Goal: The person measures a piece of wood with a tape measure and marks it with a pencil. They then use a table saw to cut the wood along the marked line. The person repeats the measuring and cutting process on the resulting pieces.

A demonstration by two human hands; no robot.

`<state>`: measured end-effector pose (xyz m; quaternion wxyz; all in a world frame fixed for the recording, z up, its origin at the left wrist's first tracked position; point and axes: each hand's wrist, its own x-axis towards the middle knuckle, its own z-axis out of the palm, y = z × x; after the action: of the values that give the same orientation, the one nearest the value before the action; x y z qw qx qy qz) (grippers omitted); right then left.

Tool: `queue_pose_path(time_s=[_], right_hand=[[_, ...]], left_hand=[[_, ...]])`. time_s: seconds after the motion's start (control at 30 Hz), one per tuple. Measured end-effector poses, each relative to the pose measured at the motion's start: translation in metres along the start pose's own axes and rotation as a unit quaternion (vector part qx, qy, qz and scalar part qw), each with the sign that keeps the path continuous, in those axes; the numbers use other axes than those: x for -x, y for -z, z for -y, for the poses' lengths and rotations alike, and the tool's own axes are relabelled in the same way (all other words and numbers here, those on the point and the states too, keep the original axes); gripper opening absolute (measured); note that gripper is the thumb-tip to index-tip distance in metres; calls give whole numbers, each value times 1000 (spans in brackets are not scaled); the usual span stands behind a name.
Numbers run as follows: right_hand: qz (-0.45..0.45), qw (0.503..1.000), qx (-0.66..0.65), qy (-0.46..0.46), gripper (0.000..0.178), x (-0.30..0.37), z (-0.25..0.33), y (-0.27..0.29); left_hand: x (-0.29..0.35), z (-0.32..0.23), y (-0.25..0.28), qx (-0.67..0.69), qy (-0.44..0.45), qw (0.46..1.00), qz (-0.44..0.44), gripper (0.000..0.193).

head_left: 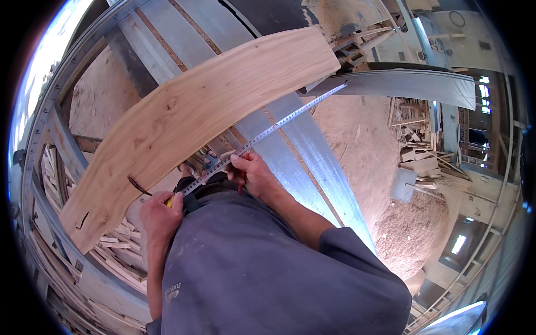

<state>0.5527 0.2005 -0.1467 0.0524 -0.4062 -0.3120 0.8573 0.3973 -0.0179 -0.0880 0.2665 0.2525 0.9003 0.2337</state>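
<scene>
My left hand (159,218) is closed round a tape measure (170,202), of which a bit of yellow case shows. The white tape blade (274,127) runs out from it up to the right, its free end in the air near the board's far right end. Partway along, my right hand (254,174) pinches the blade between thumb and fingers. A thin red stick (240,188), perhaps a pencil, pokes out below that hand. Beyond both hands lies a long wooden board (195,106) with a curved far edge, knots and dark cracks near its left end.
The board rests across a metal saw table (301,151) with slots along it. A metal frame (67,139) stands at the left, wood offcuts (117,245) below it. Right of the table are a sawdust heap (410,229), a scrap wood pile (419,162) and a grey shovel blade (402,186).
</scene>
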Motion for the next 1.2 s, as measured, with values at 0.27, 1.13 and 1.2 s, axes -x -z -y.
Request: queue_pose_path(time_s=[0.27,1.13,1.2], right_hand=[[-14,997,25,72,27,2,1,-2],[-182,958,83,203,21,7,25,52],[-215,956,57,189,22,9,25,47]], left_hand=[[-17,-17,-12,21,-175,983,-54,37],[-92,36,161,62,-69,979,179,60],[-101,33,182,19,-54,977,208,65]])
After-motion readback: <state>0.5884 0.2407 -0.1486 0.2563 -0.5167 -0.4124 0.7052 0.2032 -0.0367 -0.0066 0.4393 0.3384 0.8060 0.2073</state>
